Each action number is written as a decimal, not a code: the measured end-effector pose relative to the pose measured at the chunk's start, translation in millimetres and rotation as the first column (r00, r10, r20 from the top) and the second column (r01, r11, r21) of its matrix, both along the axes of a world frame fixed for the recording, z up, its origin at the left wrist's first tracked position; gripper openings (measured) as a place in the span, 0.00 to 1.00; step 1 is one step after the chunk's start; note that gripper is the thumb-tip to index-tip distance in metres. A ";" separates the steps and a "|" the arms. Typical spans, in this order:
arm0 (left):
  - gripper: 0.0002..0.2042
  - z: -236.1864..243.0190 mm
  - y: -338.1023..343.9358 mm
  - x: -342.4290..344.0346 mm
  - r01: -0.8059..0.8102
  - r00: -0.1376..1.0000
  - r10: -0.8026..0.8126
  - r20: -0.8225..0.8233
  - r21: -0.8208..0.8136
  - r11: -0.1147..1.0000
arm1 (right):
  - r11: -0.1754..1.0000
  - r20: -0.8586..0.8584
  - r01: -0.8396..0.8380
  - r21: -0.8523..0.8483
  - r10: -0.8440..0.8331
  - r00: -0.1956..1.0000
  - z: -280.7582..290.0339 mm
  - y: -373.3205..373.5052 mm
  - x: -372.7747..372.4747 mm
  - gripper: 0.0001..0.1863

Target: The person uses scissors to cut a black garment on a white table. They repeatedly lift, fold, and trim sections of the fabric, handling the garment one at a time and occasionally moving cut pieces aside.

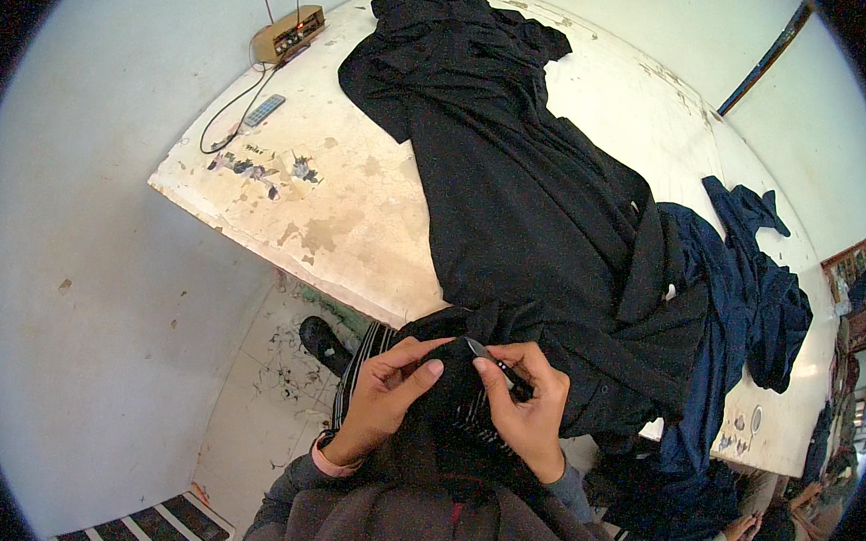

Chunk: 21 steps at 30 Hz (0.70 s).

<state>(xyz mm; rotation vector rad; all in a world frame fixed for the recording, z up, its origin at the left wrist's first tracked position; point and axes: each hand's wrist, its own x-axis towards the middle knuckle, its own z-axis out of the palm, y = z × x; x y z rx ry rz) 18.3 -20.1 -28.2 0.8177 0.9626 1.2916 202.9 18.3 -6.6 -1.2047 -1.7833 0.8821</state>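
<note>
Left hand (385, 399), just left of 6 o'clock, pinches a fold of the large black woven-cloth garment (526, 207) between thumb and forefinger. Right hand (534, 408), towards 5 o'clock, pinches a small dark-handled tool with a pale pointed metal tip (477, 349); whether it grips cloth too, cannot tell.

Risk: the tip sits close to the fold and the left fingertips, so a slip could nick the weave or prick skin. Likely causes: black on black hiding the stitching, or the cloth's weight dragging the fold askew.

Garment: matt, dark, rumpled; bunched at 12 o'clock, flatter through the centre, then draping over the near edge of the worn cream-painted table (355, 241) into the hands. Crumpled navy-blue cloth (782, 312) lies beside it, towards 3 o'clock.
</note>
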 end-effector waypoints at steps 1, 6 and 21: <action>0.16 0.8 -0.2 0.7 0.004 1.000 -0.004 -0.018 0.015 1.000 | 0.999 -0.075 0.020 -0.026 -0.022 0.997 -1.2 -0.7 -0.4 0.12; 0.17 10.6 -1.4 3.9 0.156 0.983 -0.160 0.088 0.051 0.986 | 0.997 -0.238 0.075 -0.033 -0.081 0.968 11.6 -6.7 -9.7 0.14; 0.18 -13.6 40.2 -4.4 0.370 0.895 -0.286 -0.342 0.213 0.904 | 0.951 -0.476 0.056 -0.303 -0.202 0.856 18.0 15.9 34.7 0.08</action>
